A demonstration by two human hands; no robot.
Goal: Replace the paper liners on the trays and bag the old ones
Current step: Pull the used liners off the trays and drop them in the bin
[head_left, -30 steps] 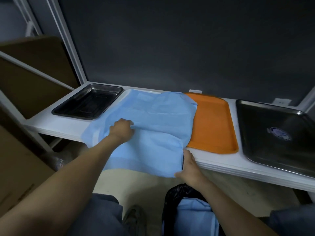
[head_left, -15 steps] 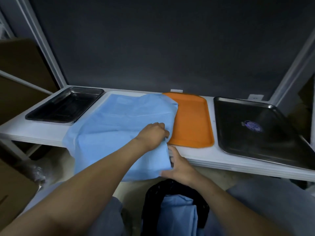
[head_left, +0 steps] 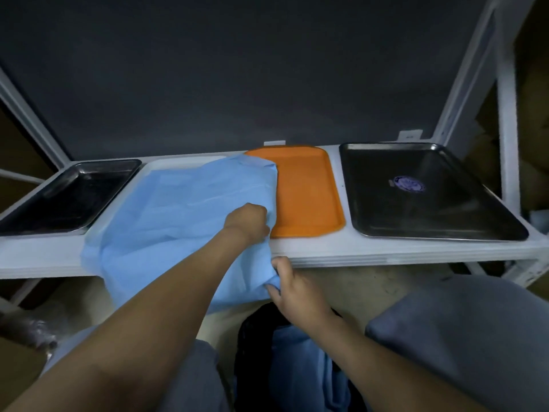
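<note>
A large blue paper liner (head_left: 178, 215) lies crumpled over a white tray (head_left: 154, 166) on the shelf and hangs over the front edge. My left hand (head_left: 248, 223) grips the liner's right side, next to the orange tray (head_left: 306, 188). My right hand (head_left: 292, 288) pinches the liner's lower right corner below the shelf edge. A black bag (head_left: 252, 352) between my knees holds more blue liner paper (head_left: 300, 370).
A small dark metal tray (head_left: 68, 194) sits at the shelf's left end. A big steel tray (head_left: 421, 191) with a blue sticker sits at the right. White frame posts (head_left: 505, 114) rise at the right. Cardboard stands at the left.
My left hand slid right across the liner to its right side and bunched it. The liner's right edge pulled off the orange tray. My right hand kept the lower corner.
</note>
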